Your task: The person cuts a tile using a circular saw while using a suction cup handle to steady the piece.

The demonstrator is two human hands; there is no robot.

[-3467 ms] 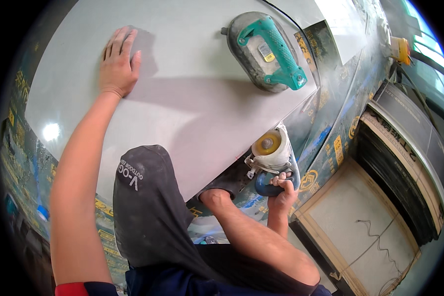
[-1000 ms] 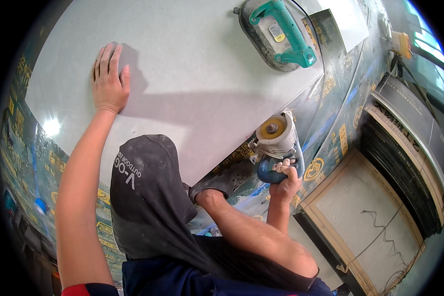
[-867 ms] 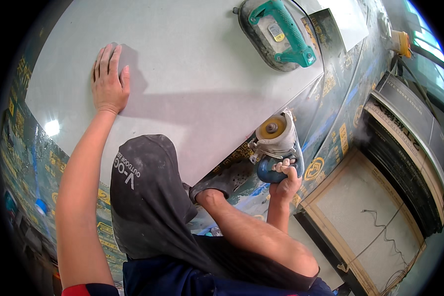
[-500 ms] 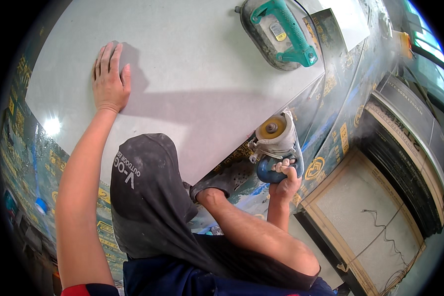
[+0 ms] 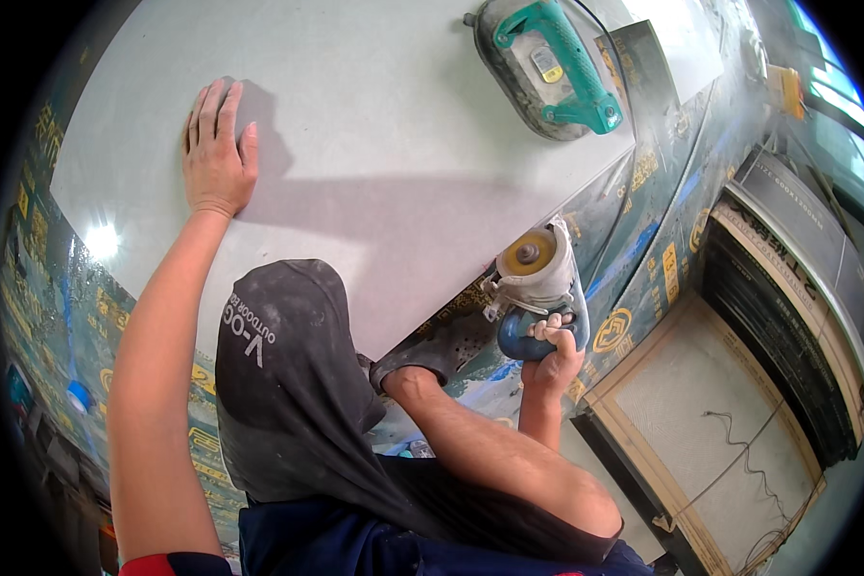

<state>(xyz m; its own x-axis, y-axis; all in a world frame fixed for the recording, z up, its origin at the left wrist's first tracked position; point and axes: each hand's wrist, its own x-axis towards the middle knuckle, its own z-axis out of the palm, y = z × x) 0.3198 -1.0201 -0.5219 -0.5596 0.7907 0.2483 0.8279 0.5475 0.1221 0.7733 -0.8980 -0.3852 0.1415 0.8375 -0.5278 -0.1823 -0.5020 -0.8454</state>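
My left hand (image 5: 218, 149) lies flat on a large pale grey tile slab (image 5: 394, 125), fingers stretched forward and thumb apart. To the right, my right hand (image 5: 557, 350) wraps round the handle of a blue handheld tile cutter (image 5: 518, 331). Its round yellow disc (image 5: 529, 253) faces up, beside the slab's slanting near-right edge. Whitish, dusty material covers the cutter around the disc. Whether the disc touches the slab, I cannot tell. A green-handled suction lifter (image 5: 576, 82) rests on the slab near its far right corner.
Patterned dark green sheeting (image 5: 634, 288) lies under the slab. My bent knee (image 5: 278, 288) and my shoe (image 5: 432, 355) are close to its near edge. Stacked tile boxes (image 5: 778, 307) and a cardboard-edged tile (image 5: 691, 403) with a loose thin cord stand at right. A blue tape roll (image 5: 79, 396) lies left.
Very little differs. The cutter and my right hand sit slightly lower, and the view has shifted a little. My left hand keeps its place on the slab.
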